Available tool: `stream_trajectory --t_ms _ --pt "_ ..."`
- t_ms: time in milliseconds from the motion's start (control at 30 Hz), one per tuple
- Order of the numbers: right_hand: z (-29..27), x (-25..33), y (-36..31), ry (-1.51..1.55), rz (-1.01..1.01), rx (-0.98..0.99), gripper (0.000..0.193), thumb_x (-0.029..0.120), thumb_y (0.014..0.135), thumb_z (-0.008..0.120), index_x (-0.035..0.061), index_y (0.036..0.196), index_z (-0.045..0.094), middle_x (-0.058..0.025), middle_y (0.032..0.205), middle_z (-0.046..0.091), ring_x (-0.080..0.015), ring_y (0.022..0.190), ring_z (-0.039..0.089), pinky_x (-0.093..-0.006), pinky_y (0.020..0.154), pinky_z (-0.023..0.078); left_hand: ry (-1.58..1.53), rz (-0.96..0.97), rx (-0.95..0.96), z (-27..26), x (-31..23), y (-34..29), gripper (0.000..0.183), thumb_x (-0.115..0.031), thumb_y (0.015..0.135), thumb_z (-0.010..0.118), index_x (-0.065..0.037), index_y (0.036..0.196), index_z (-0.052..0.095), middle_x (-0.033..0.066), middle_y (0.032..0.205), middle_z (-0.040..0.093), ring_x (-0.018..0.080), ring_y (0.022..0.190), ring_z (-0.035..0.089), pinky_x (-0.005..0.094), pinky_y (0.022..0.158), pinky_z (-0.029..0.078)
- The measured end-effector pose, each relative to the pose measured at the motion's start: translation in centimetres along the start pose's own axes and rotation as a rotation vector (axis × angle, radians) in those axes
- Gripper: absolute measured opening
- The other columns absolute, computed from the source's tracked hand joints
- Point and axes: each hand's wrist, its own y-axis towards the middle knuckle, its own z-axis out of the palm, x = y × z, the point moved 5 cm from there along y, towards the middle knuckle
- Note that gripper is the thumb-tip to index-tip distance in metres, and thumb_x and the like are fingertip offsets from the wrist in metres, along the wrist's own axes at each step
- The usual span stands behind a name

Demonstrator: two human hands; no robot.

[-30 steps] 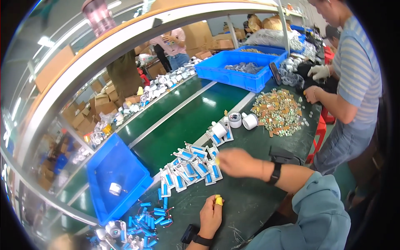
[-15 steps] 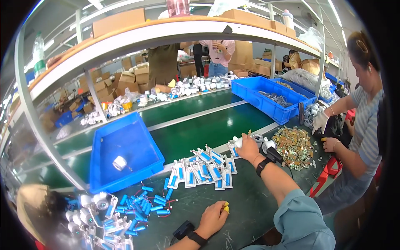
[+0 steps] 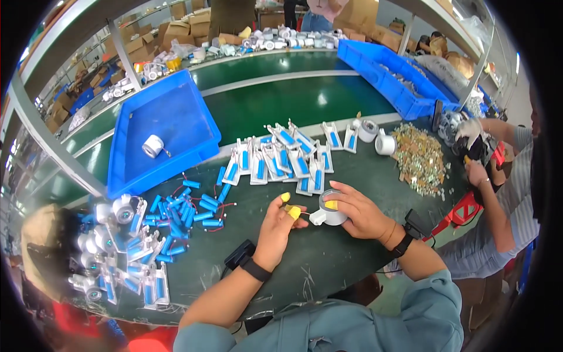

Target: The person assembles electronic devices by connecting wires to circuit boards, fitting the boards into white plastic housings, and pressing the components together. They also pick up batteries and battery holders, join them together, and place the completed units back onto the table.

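Gripping right hand [image 3: 366,214]: fingers curled firmly round a white cylindrical housing [image 3: 334,219] with a grey ring; yellow covering on one fingertip.
Cylindrical housing: above the dark green tabletop [image 3: 331,267], directly before the person, its short white stem [image 3: 318,218] toward the left hand.
Left hand [image 3: 274,226]: yellow-covered thumb and forefinger close about a small tan piece [image 3: 288,207]; whether they pinch it tightly, cannot tell.
Red wire [image 3: 304,213]: thin, between left fingers and stem.
Change at the hands: half a second ago the right hand was reaching beside the spare housings and the left lay on the tabletop; now they meet at one housing, apparently shifting from fetching to close two-handed handling.
White holders [image 3: 284,158]: flat, each with a blue cell, overlapping in a cluster just beyond the hands.
Spare housings [image 3: 385,142]: two, white, just right of the holders.
Loose blue cells [image 3: 204,216]: cylindrical, heaped left of the left hand, some with red leads.
Mixed pile [image 3: 123,210]: white housings and cell-bearing holders, farther left.
Small-parts heap [image 3: 419,157]: tan and metallic pieces, right of the spare housings.
Blue tray [image 3: 176,111]: far left, one white housing inside.
Blue crate [image 3: 404,101]: far right, beside the green conveyor [image 3: 293,97].
Co-worker's gloved hand [image 3: 469,130]: right, over dark material.
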Motion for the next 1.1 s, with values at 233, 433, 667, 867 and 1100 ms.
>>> stream_trajectory --t_ms 233,433,667,867,1100 --pt "0.8 0.1 -2.2 -0.007 0.256 -0.139 0.049 -0.008 0.068 0.062 0.0012 0.114 0.051 -0.0178 0.132 0.047 -0.0407 0.13 0.041 -0.0435 0.107 0.038 0.405 -0.121 0.071 0.3 2.1 -0.8 0.02 -0.005 0.094 0.053 0.003 0.112 0.056 0.0076 0.098 0.064 0.0146 0.084 0.066 0.024 0.077 0.051" --pt "6.2 3.2 -7.1 1.164 1.113 -0.185 0.029 0.006 0.092 0.053 0.0015 0.12 0.05 -0.0141 0.115 0.057 -0.0234 0.096 0.062 -0.0307 0.074 0.051 0.23 -0.191 0.133 1.1 3.0 -1.2 0.02 -0.005 0.095 0.052 0.002 0.114 0.056 0.0062 0.102 0.064 0.0123 0.084 0.065 0.0243 0.076 0.051" --pt "7.1 5.0 -3.9 1.736 1.156 -0.307 0.025 0.016 0.099 0.045 0.0003 0.117 0.051 -0.0107 0.103 0.063 -0.0195 0.087 0.065 -0.0277 0.067 0.054 0.531 -0.02 0.094 2.0 0.1 -2.2 0.02 -0.003 0.088 0.052 0.0 0.106 0.061 0.0078 0.09 0.064 0.0144 0.074 0.061 0.028 0.067 0.051" --pt "7.6 3.6 -6.5 1.675 1.055 -0.274 0.027 0.017 0.099 0.045 -0.0004 0.118 0.053 -0.009 0.096 0.063 -0.0176 0.085 0.064 -0.0278 0.071 0.053 1.399 0.514 -0.219 -2.5 -10.0 -1.0 0.018 -0.004 0.08 0.062 -0.001 0.097 0.064 0.016 0.088 0.063 0.0317 0.079 0.062 0.0385 0.071 0.05" --pt "7.8 4.2 -6.5 1.849 0.917 -0.341 0.033 0.011 0.098 0.043 0.0 0.129 0.048 -0.0081 0.094 0.06 -0.0159 0.08 0.058 -0.0284 0.07 0.05 1.787 0.354 -0.372 -8.7 -11.6 1.8 0.029 -0.011 0.078 0.067 -0.002 0.104 0.063 0.0157 0.095 0.064 0.0318 0.087 0.062 0.0406 0.074 0.049"
